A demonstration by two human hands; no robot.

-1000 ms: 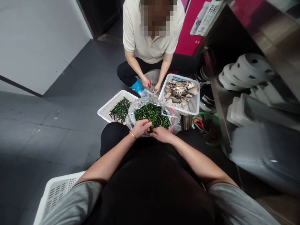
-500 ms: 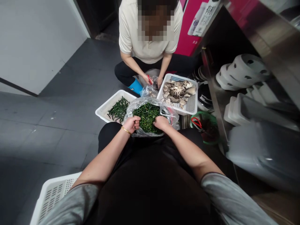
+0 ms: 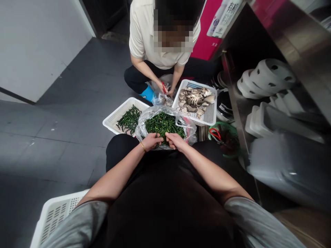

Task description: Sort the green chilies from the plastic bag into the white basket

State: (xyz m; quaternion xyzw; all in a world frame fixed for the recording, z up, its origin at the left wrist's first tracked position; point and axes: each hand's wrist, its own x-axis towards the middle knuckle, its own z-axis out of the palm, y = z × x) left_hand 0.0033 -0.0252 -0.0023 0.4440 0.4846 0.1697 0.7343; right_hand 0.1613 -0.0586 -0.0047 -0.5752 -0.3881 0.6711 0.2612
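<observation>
Thin green chili peppers [image 3: 165, 122] fill a clear plastic bag [image 3: 141, 119] between my knees. Over the bag's near edge, my left hand [image 3: 152, 141] is closed around chili peppers, with dark green showing beneath its fingers. Close beside it, my right hand [image 3: 176, 140] has thumb and fingers pinched together; what lies in the pinch is too small to make out. The fingertips of both hands nearly meet. Beyond the bag to the left, a white perforated basket [image 3: 110, 120] holds more green chilies [image 3: 129, 119].
Opposite me a seated person [image 3: 144, 41] holds red-handled scissors [image 3: 163, 86] over a plastic bag. A white basket [image 3: 212, 119] contains mushrooms [image 3: 195, 100]. Red-handled scissors [image 3: 216, 134] rest on a green basket [image 3: 227, 125]. Steel shelving with containers [image 3: 269, 77] stands right; another basket [image 3: 55, 220] sits behind left.
My hands have come together over the near side of the bag, the left moving right and the right moving slightly left. The other person's hands have drawn closer together.
</observation>
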